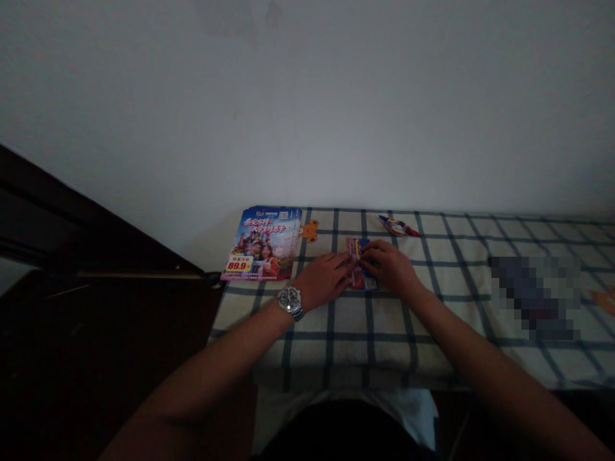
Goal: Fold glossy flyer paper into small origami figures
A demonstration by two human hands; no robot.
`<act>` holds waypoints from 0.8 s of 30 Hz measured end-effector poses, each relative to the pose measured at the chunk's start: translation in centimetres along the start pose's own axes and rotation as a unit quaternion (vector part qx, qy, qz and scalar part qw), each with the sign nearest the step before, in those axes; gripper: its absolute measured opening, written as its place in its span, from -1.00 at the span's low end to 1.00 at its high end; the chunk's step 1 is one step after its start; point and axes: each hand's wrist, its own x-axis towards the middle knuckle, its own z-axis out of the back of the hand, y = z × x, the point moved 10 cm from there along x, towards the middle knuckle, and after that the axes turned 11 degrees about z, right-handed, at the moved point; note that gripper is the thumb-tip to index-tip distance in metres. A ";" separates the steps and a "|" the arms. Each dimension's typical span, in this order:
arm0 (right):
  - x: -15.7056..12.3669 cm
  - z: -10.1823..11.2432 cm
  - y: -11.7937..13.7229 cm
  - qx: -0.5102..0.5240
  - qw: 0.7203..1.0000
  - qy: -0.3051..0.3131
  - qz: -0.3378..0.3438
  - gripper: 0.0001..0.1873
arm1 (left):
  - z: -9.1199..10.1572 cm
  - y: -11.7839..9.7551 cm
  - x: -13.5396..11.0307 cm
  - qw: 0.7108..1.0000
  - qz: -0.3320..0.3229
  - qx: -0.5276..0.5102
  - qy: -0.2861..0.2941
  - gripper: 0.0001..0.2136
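Observation:
A small folded piece of colourful paper lies on the checked tablecloth. My left hand, with a wristwatch on its wrist, rests on the paper's left side with fingers pressed flat on it. My right hand covers the paper's right side, fingers curled and pinching its upper edge. Both hands meet over the paper. Much of the paper is hidden under my fingers.
A stack of printed flyers lies at the table's far left corner, an orange paper shape beside it. A folded colourful paper piece sits near the wall. A blurred-out patch is at right. Dark furniture stands left.

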 end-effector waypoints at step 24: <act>-1.5 -0.1 1.3 0.020 0.999 0.018 0.020 -0.83 | -0.1 0.0 0.0 1.000 -0.003 0.000 -0.001 -0.62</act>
